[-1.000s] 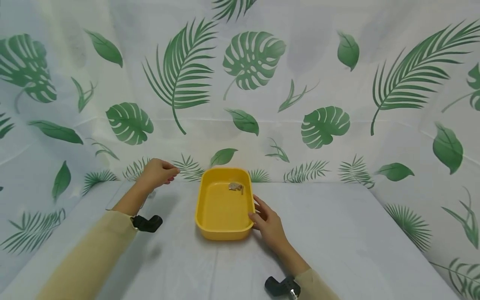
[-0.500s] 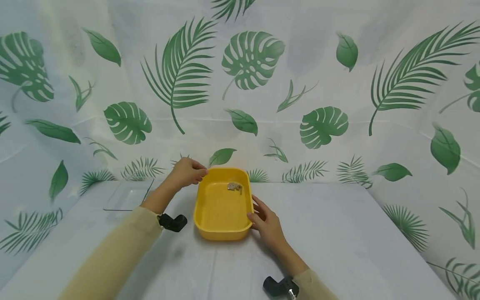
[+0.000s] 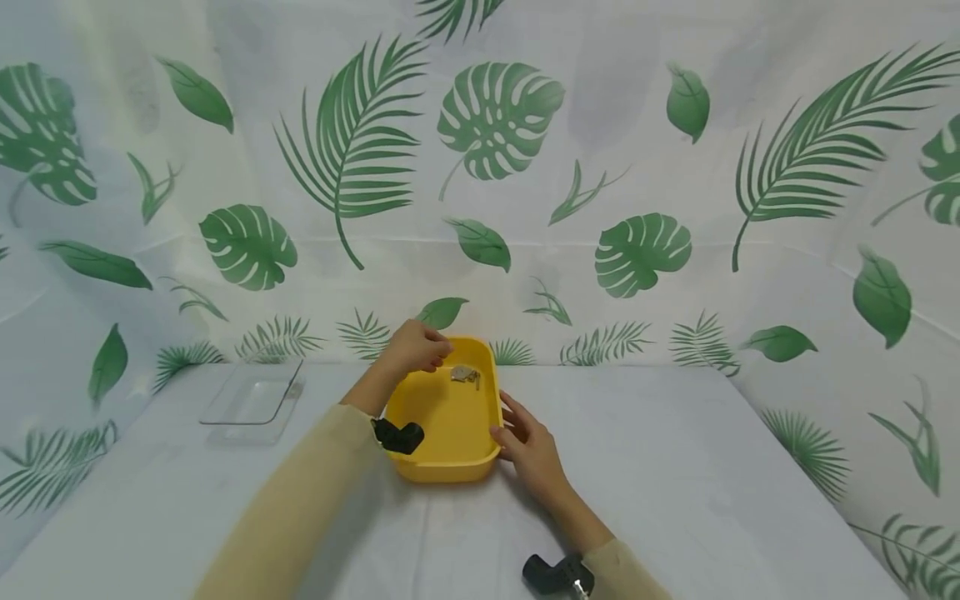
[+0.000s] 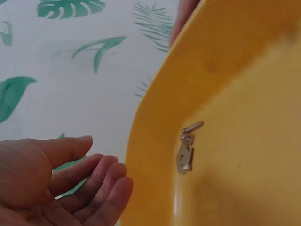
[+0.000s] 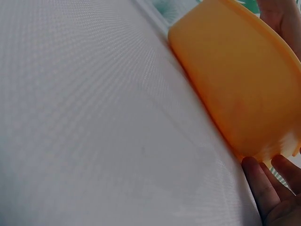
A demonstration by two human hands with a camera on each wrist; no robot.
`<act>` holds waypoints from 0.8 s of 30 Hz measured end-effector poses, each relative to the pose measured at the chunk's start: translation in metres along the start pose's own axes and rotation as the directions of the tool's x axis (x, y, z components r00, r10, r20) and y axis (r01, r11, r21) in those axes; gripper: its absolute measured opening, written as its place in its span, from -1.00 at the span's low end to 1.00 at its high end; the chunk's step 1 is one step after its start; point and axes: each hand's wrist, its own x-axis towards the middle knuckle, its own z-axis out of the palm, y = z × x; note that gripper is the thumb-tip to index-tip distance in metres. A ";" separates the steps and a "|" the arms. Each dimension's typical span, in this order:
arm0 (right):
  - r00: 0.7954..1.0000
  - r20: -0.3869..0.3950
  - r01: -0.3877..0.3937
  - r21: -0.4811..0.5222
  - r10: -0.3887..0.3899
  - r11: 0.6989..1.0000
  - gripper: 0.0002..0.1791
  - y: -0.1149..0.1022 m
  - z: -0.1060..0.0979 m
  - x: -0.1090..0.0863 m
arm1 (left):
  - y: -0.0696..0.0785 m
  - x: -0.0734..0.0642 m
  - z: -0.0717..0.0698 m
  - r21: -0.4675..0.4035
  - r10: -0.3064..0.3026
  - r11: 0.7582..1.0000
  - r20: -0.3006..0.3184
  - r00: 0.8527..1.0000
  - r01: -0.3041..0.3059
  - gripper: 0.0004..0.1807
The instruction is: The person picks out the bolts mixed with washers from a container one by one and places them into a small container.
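A yellow tray [image 3: 442, 429] sits on the white tabletop, with a few small metal parts [image 3: 464, 374] near its back end. In the left wrist view these show as bolts [image 4: 187, 159], a nut [image 4: 187, 138] and a flat washer-like plate [image 4: 181, 157]. Over the tray's back left corner is my left hand [image 3: 414, 347], its fingers loosely bent and nothing visible between thumb and fingertips. My right hand [image 3: 534, 451] holds the tray's right side, thumb at the rim and fingers [image 5: 263, 186] against the outer wall.
A clear see-through box [image 3: 255, 402] stands at the back left of the tabletop. Behind everything hangs a white curtain [image 3: 540, 267] printed with green leaves. A black wrist camera [image 3: 399, 436] on the left arm overlaps the tray's left edge.
My left hand has moved right, from beside the clear box to over the tray's back left corner, uncovering the box. My right hand stays at the tray's side.
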 end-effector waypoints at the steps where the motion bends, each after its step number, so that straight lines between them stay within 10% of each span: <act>1: 1.000 0.000 0.001 0.002 -0.001 1.000 -0.35 0.000 0.000 0.000 | 0.000 0.003 0.003 -0.001 -0.008 1.000 0.004 1.000 0.008 -0.65; 14: 1.000 -0.005 0.005 0.024 -0.005 1.000 -0.35 0.003 0.000 -0.003 | -0.016 0.037 0.037 -0.157 -0.046 0.986 0.031 0.998 0.050 -0.63; 24: 1.000 0.006 0.013 0.044 -0.013 0.999 -0.35 0.000 -0.001 -0.003 | -0.026 0.048 0.052 -0.066 -0.114 0.990 0.153 0.982 0.125 -0.70</act>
